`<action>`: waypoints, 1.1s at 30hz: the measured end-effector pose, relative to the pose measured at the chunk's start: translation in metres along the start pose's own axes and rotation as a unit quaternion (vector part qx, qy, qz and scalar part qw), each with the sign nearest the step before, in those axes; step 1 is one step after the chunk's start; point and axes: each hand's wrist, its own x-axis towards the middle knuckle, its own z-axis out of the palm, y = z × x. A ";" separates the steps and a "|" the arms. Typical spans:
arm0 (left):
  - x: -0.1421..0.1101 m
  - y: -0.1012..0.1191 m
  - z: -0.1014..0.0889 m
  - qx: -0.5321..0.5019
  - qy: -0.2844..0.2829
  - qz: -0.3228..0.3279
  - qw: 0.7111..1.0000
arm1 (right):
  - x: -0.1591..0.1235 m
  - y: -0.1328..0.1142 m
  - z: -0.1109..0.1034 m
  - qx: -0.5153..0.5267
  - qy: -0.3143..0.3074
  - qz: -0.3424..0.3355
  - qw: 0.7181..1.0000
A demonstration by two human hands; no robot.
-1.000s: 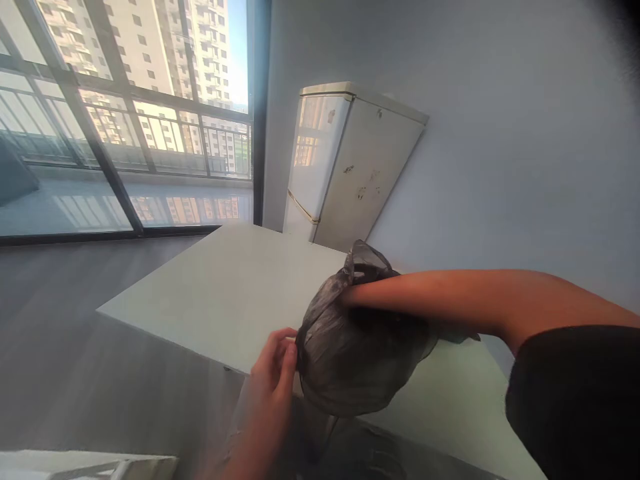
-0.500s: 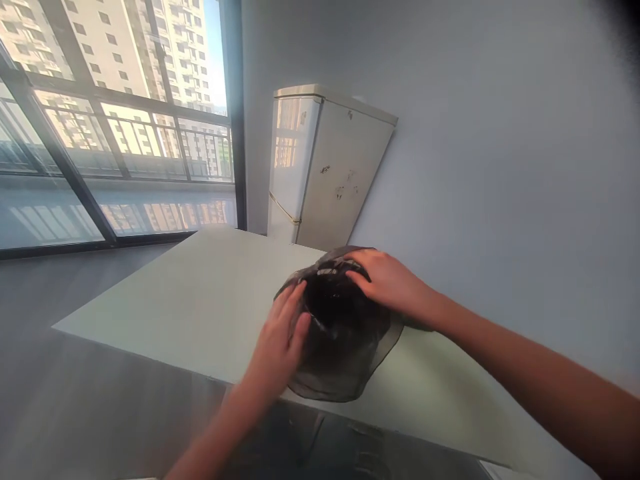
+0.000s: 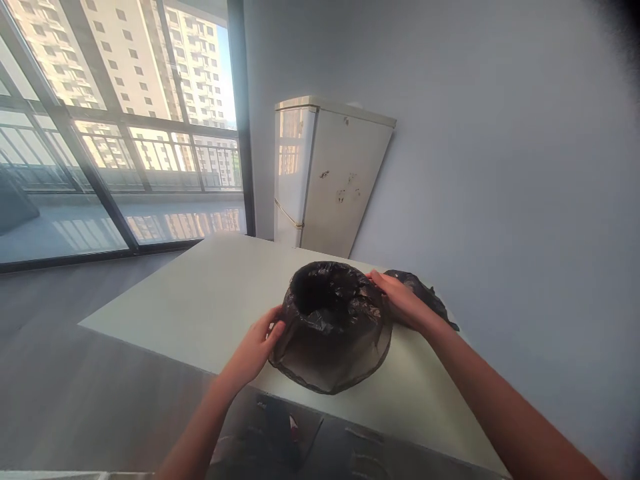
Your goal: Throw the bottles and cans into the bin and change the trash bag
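Observation:
A thin black garbage bag [image 3: 330, 360] is spread open over a round rim on the white table [image 3: 190, 300]. Its mouth faces up, dark inside, and the loose edge hangs outward like a skirt. Whatever round container it covers is hidden beneath the plastic. At the left side of the rim, my left hand [image 3: 257, 347] grips the bag with curved fingers and thumb. My right hand [image 3: 397, 300] holds the opposite side, its fingertips at the rim and partly hidden. Behind the right hand, more crumpled black plastic [image 3: 425, 293] lies on the table.
A white refrigerator [image 3: 345, 180] stands beyond the table's far edge, against the grey wall [image 3: 500, 167]. Sliding glass doors [image 3: 115, 167] are at the left. The table's near edge runs just in front of the bag, with grey floor [image 3: 125, 393] below.
My right arm has come out of the bag, and that hand has moved to the right side of the rim. The bag's mouth is now wider and rounder. My left hand stays at the left side.

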 end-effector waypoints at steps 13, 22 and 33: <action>0.041 -0.058 0.007 0.068 0.068 0.052 0.994 | -0.048 0.090 0.049 0.149 0.124 0.031 0.980; -0.007 -0.036 0.007 0.000 0.128 0.157 0.979 | -0.071 0.034 0.024 -0.010 0.257 -0.173 0.951; -0.004 -0.039 0.038 0.115 0.181 0.153 0.965 | -0.066 0.090 0.012 0.029 0.327 -0.108 0.938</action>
